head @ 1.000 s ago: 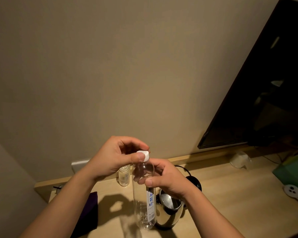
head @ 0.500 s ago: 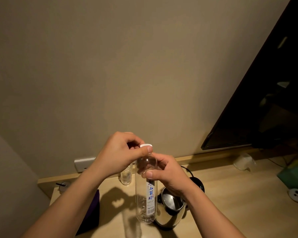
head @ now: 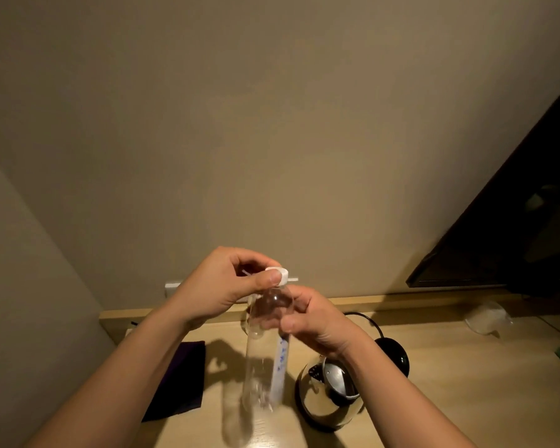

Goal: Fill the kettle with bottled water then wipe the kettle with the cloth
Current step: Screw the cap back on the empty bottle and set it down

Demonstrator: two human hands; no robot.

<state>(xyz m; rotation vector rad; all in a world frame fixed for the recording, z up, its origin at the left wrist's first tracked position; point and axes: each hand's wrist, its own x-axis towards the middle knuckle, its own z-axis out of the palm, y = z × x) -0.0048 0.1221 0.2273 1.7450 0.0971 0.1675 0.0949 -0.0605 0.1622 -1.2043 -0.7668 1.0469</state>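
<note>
Kettle [head: 328, 397], steel with its lid standing open, is sitting on the wooden desk [head: 450, 383] nearest the person, partly hidden behind the right forearm. Just to its left the clear plastic bottle [head: 265, 350] is being held upright above the desk, its white label facing right; whether its base is touching the wood cannot be told. Further left the dark purple cloth [head: 181, 379] is lying flat near the desk's left edge, untouched. The right hand [head: 317, 321] is wrapping around the bottle's upper body, fingers curled closed on it. The left hand [head: 220, 289] is reaching over the top, thumb and fingers pinching the white cap [head: 280, 275], which is sitting at the bottle's mouth. Behind the kettle its black base [head: 393, 355] is resting with a cord looping toward the wall. Farther right a crumpled clear wrapper [head: 487, 320] is lying near the back ledge. Beyond that a dark screen [head: 514, 221] is leaning across the right side against the beige wall [head: 240, 124].
</note>
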